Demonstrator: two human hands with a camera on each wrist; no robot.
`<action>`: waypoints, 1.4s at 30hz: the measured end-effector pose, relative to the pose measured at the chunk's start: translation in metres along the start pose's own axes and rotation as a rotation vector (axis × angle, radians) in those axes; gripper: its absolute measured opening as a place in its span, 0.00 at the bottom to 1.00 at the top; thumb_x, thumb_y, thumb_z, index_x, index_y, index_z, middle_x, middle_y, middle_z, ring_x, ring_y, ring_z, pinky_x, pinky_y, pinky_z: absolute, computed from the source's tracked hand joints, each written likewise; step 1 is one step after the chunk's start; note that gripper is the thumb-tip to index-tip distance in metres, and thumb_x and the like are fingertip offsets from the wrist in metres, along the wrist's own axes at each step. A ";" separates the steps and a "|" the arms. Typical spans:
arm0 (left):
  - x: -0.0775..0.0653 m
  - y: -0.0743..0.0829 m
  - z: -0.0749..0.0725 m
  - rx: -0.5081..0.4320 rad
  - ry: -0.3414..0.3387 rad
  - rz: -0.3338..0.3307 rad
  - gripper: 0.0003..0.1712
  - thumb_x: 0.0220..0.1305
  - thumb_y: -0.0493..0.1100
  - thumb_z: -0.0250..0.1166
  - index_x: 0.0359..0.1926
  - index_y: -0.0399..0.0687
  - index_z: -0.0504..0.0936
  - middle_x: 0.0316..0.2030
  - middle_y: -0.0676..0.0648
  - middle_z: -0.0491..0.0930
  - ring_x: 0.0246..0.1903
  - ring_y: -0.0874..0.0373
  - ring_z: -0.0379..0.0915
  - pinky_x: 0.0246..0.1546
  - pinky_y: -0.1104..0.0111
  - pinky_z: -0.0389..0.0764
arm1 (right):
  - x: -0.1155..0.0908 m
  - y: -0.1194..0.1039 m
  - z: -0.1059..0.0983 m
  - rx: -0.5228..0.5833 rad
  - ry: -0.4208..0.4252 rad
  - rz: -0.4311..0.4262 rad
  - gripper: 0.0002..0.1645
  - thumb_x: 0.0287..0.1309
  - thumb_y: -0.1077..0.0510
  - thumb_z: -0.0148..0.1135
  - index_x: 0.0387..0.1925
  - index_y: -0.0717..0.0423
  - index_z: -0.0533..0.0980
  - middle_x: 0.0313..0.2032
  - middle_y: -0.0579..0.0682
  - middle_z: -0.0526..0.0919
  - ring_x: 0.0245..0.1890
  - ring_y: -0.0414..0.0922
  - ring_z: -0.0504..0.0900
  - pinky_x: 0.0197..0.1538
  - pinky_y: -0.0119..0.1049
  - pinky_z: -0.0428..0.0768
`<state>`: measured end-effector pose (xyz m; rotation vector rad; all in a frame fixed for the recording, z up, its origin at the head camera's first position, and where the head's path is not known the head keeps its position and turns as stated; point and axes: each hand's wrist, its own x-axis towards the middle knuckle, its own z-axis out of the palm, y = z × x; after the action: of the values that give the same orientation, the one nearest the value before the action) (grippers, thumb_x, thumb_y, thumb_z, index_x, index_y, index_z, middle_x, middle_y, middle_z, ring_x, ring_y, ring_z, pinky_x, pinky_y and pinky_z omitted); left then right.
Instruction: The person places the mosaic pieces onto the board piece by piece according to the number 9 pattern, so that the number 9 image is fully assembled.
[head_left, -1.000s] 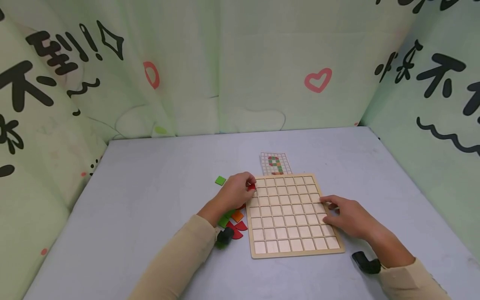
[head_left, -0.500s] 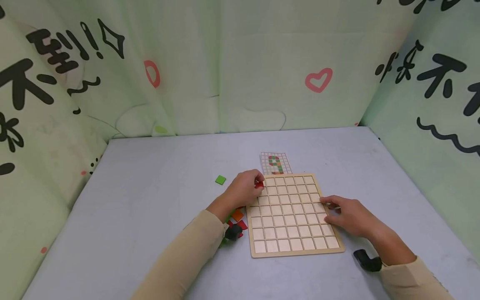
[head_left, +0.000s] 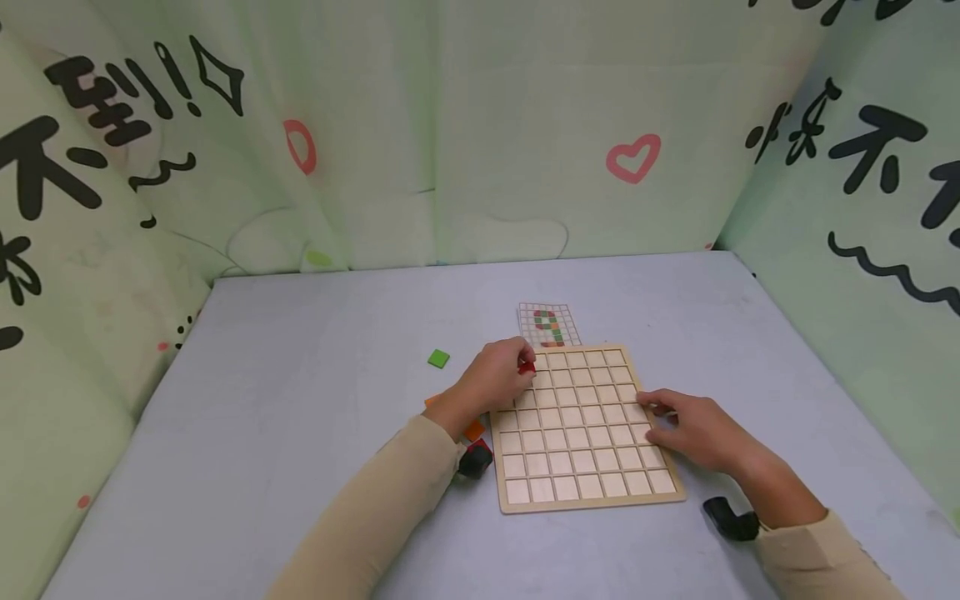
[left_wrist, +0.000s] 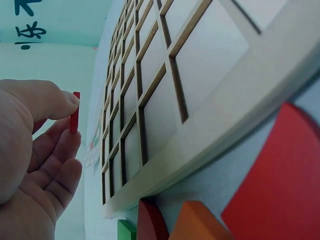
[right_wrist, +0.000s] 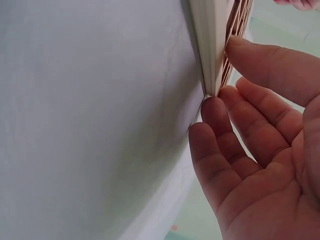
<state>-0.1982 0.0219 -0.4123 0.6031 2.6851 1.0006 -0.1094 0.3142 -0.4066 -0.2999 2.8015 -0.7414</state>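
Note:
My left hand (head_left: 491, 375) pinches a thin red tile (left_wrist: 75, 112) between thumb and fingertips, above the far left corner of a wooden grid board (head_left: 588, 415). The tile stands on edge in the left wrist view, and the fingers cover much of it in the head view. At the board's right edge, my right hand (head_left: 697, 429) holds the frame, thumb over the top and fingers along the side. Every grid cell I can see is bare. A gridded pattern card (head_left: 566, 327) with a green, red and orange figure lies just beyond the board, its lower edge hidden.
Loose pieces lie left of the board, partly under my left arm: a red rounded piece (left_wrist: 280, 185), an orange piece (left_wrist: 197, 222) and a green one (left_wrist: 126, 230). A green square tile (head_left: 438, 358) lies farther out. Printed curtains (head_left: 517, 167) surround the white table (head_left: 315, 358).
My left hand has moved rightward from the board's left edge to over its top row, carrying the red tile. My right hand and the board have stayed in place.

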 end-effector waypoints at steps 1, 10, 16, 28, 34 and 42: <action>0.000 0.001 0.000 0.000 -0.001 -0.001 0.08 0.68 0.40 0.66 0.44 0.45 0.77 0.37 0.51 0.77 0.36 0.58 0.71 0.39 0.72 0.75 | 0.000 0.000 0.000 0.000 0.000 0.000 0.31 0.59 0.58 0.68 0.62 0.66 0.73 0.51 0.65 0.80 0.49 0.62 0.80 0.52 0.57 0.76; 0.004 0.003 0.006 0.000 -0.007 0.005 0.07 0.68 0.40 0.66 0.44 0.46 0.77 0.37 0.52 0.78 0.37 0.58 0.71 0.40 0.72 0.75 | 0.000 0.001 0.001 0.009 0.008 0.005 0.31 0.58 0.58 0.69 0.61 0.65 0.74 0.52 0.64 0.80 0.50 0.61 0.80 0.52 0.57 0.76; 0.005 0.005 0.010 0.015 -0.001 -0.004 0.07 0.68 0.41 0.66 0.44 0.47 0.78 0.35 0.53 0.77 0.35 0.58 0.71 0.37 0.71 0.74 | 0.000 0.001 0.001 0.010 0.010 0.006 0.30 0.58 0.58 0.69 0.61 0.65 0.74 0.51 0.63 0.80 0.49 0.61 0.80 0.52 0.57 0.76; 0.009 0.007 0.015 0.042 0.007 0.018 0.12 0.68 0.39 0.64 0.51 0.44 0.83 0.41 0.51 0.80 0.37 0.58 0.70 0.39 0.71 0.73 | 0.000 0.000 0.001 0.007 0.004 0.009 0.31 0.58 0.58 0.69 0.62 0.65 0.73 0.51 0.64 0.80 0.50 0.61 0.79 0.52 0.57 0.76; 0.010 0.007 0.017 0.058 0.007 0.013 0.13 0.68 0.40 0.64 0.52 0.44 0.83 0.41 0.51 0.81 0.37 0.58 0.71 0.40 0.71 0.73 | 0.000 -0.001 0.001 0.010 0.012 0.000 0.31 0.58 0.59 0.69 0.61 0.65 0.74 0.52 0.63 0.80 0.50 0.61 0.79 0.53 0.57 0.75; 0.012 0.008 0.020 0.079 0.008 0.013 0.13 0.69 0.40 0.64 0.52 0.44 0.83 0.44 0.50 0.82 0.40 0.58 0.72 0.43 0.70 0.74 | 0.000 0.002 0.001 -0.001 0.017 -0.006 0.31 0.58 0.58 0.68 0.61 0.66 0.74 0.53 0.63 0.80 0.50 0.60 0.80 0.52 0.57 0.76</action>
<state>-0.1995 0.0438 -0.4227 0.6329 2.7420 0.9056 -0.1097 0.3149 -0.4086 -0.3032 2.8178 -0.7469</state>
